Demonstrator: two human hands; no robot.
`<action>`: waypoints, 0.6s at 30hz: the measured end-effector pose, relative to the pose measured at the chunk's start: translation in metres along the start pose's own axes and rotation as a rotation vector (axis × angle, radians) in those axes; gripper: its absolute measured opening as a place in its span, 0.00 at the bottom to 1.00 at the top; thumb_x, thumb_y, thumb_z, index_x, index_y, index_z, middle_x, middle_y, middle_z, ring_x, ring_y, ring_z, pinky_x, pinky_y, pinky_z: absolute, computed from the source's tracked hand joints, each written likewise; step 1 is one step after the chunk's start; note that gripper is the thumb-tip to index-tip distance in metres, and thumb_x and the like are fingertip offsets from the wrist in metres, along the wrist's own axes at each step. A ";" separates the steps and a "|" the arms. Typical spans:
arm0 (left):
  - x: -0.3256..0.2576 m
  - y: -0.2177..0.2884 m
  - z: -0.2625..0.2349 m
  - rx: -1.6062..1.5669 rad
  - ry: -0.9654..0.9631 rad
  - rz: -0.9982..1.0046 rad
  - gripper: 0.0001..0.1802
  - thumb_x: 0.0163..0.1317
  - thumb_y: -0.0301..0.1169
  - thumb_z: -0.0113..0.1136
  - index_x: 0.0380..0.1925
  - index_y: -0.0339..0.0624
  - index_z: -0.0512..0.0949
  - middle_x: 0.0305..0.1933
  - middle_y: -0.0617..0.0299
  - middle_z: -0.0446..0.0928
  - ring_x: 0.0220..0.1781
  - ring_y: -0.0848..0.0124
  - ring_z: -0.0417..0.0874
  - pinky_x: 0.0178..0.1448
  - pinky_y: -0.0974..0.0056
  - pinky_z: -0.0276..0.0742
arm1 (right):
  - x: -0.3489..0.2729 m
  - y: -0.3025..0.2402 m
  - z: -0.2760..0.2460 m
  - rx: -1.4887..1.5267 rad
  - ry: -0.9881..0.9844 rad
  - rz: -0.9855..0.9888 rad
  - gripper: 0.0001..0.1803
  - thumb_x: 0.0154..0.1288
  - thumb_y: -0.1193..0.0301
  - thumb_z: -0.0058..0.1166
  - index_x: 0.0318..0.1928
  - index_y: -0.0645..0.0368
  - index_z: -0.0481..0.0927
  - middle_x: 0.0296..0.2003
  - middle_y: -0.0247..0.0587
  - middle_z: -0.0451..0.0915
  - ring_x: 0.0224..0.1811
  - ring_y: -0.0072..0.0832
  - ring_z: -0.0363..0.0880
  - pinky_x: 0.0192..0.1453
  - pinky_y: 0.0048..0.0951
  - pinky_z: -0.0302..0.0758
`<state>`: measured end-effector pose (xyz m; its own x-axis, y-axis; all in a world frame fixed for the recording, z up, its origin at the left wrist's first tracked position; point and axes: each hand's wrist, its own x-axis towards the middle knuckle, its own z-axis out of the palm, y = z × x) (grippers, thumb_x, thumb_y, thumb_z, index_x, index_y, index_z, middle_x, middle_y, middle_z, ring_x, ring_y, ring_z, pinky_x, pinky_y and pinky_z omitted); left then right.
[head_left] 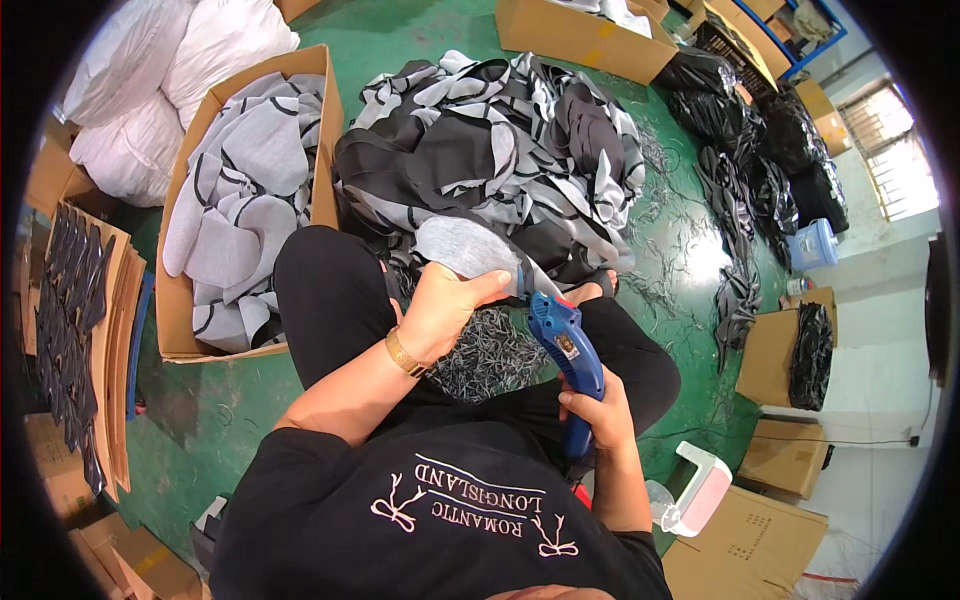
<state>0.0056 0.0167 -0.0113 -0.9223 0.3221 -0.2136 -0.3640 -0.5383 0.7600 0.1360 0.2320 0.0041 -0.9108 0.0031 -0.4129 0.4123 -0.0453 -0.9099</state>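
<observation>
The left hand (440,305) was clamped on a grey piece (468,248) at the centre of the frame, holding it out to the blue cutter (568,352) gripped by the right hand (597,408), so trimmings (490,352) dropped onto the lap.

Left hand (443,303) gripping grey fabric piece (468,249), right hand (597,407) holding blue electric cutter (567,352), fabric heap (500,150) ahead
</observation>
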 end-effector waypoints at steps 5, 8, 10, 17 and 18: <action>0.000 0.006 -0.004 0.117 -0.055 0.008 0.17 0.57 0.20 0.63 0.47 0.31 0.74 0.44 0.58 0.79 0.44 0.70 0.81 0.51 0.65 0.79 | 0.001 -0.011 -0.003 -0.013 0.007 0.009 0.18 0.47 0.77 0.59 0.42 0.68 0.74 0.28 0.38 0.75 0.24 0.25 0.76 0.27 0.25 0.75; 0.000 0.007 -0.005 0.222 -0.088 0.046 0.18 0.56 0.20 0.64 0.47 0.32 0.74 0.43 0.60 0.79 0.44 0.72 0.80 0.49 0.67 0.78 | 0.002 -0.012 -0.009 -0.041 -0.019 0.009 0.19 0.46 0.77 0.60 0.42 0.69 0.74 0.27 0.37 0.75 0.23 0.24 0.75 0.27 0.25 0.75; 0.000 0.006 -0.008 0.221 -0.156 0.104 0.19 0.55 0.21 0.64 0.47 0.34 0.74 0.42 0.60 0.79 0.43 0.74 0.79 0.46 0.70 0.77 | 0.002 -0.016 -0.010 -0.049 -0.026 0.014 0.19 0.46 0.77 0.60 0.42 0.69 0.74 0.26 0.37 0.75 0.23 0.24 0.75 0.27 0.25 0.75; -0.010 0.031 0.009 0.451 -0.102 -0.016 0.20 0.53 0.21 0.65 0.47 0.36 0.74 0.41 0.63 0.78 0.40 0.76 0.79 0.43 0.70 0.76 | 0.003 -0.025 -0.013 -0.059 -0.040 0.015 0.19 0.45 0.77 0.60 0.41 0.69 0.75 0.25 0.37 0.75 0.22 0.23 0.74 0.26 0.24 0.74; -0.009 0.031 0.009 0.441 -0.126 -0.029 0.20 0.52 0.21 0.64 0.47 0.36 0.74 0.41 0.65 0.78 0.40 0.77 0.78 0.43 0.70 0.75 | 0.003 -0.026 -0.014 -0.055 -0.038 0.018 0.19 0.45 0.77 0.60 0.41 0.69 0.75 0.25 0.37 0.75 0.22 0.23 0.74 0.26 0.24 0.74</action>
<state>0.0040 0.0038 0.0194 -0.8797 0.4388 -0.1832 -0.2744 -0.1538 0.9492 0.1225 0.2469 0.0260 -0.9029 -0.0354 -0.4283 0.4282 0.0104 -0.9036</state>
